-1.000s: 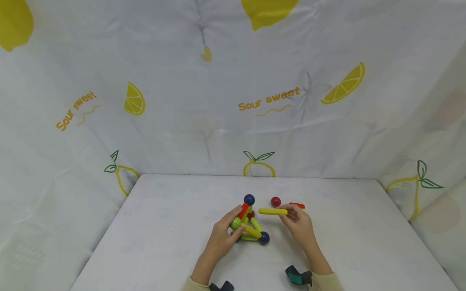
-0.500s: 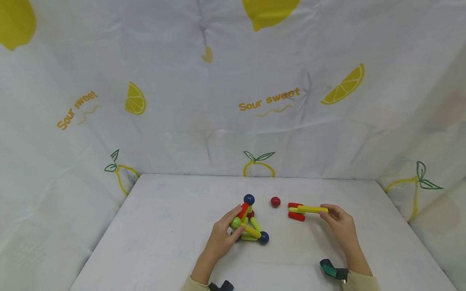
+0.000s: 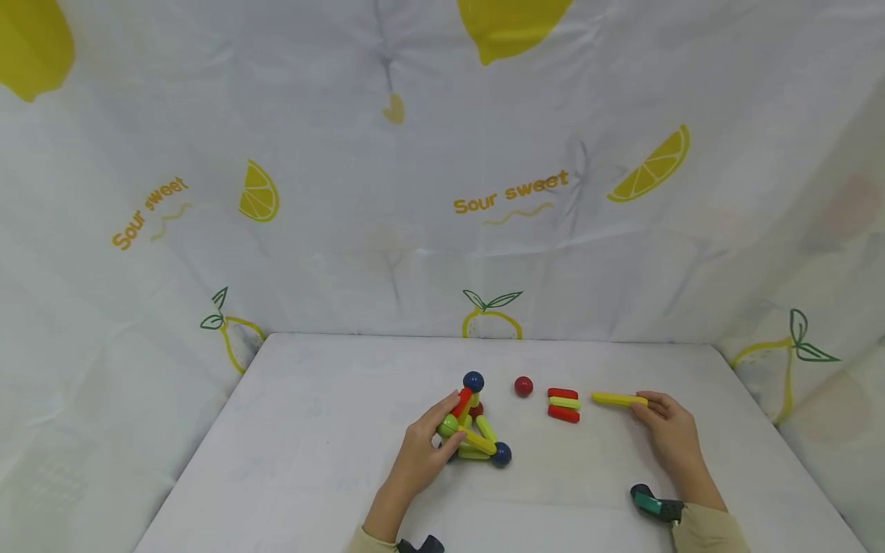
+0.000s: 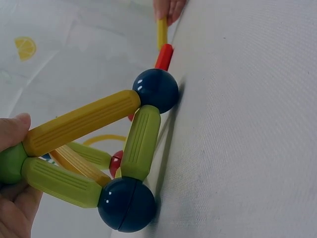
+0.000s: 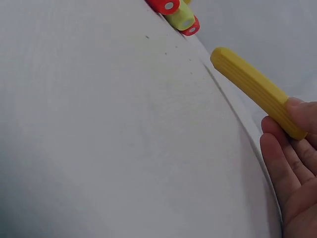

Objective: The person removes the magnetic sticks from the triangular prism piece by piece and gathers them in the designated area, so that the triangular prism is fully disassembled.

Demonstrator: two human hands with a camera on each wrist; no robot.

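My left hand (image 3: 420,449) grips the green ball (image 3: 449,425) at one corner of a frame of magnetic rods and balls. Blue balls (image 4: 127,204) and light green and yellow rods (image 4: 81,123) make up its near side in the left wrist view. A red rod (image 3: 462,401) runs up to a blue ball (image 3: 473,381) at the back; part of the frame is hidden by my left hand. Well to the right, my right hand (image 3: 672,434) pinches one end of a loose yellow rod (image 5: 252,84) between thumb and fingers. The rod's other end points left.
Two short red rods (image 3: 563,414) lie with a light green rod (image 3: 565,403) between them, left of the held yellow rod. A loose red ball (image 3: 523,386) sits between those rods and the frame. White table (image 3: 311,430) meets a lemon-printed cloth (image 3: 359,292) behind.
From beside the frame, my right hand has moved right with the yellow rod, past the row of short rods, which now shows fully. My left hand and the frame have stayed put.
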